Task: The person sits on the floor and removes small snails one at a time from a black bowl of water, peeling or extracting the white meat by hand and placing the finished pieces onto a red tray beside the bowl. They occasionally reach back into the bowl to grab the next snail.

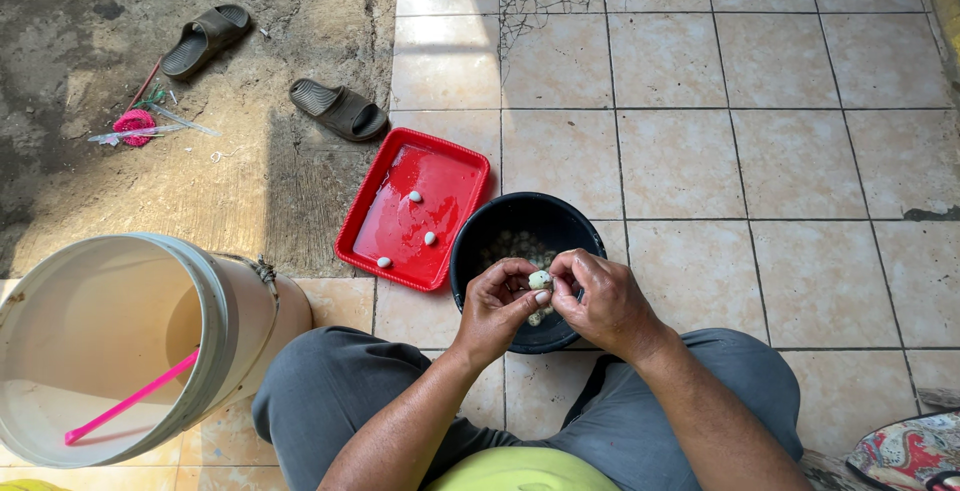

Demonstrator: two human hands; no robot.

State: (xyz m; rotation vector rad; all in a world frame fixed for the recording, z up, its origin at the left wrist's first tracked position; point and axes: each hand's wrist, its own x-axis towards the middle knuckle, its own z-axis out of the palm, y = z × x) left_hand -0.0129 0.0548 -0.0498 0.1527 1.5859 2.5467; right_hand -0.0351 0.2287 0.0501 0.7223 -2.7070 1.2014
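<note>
Big white bucket lower left of frame, red tray at centre, black bowl beside it, my left hand and right hand both pinched on a small pale egg over the bowl, centre frame.

A home's outdoor porch: cracked tiled floor meets bare concrete ground, where worn sandals lie.

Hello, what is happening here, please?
A person sits low over a black bucket on the tiled floor. The left hand and right hand together pinch a small pale round piece above it. More pieces lie inside. Three pale pieces rest on the red tray beside it.
</note>
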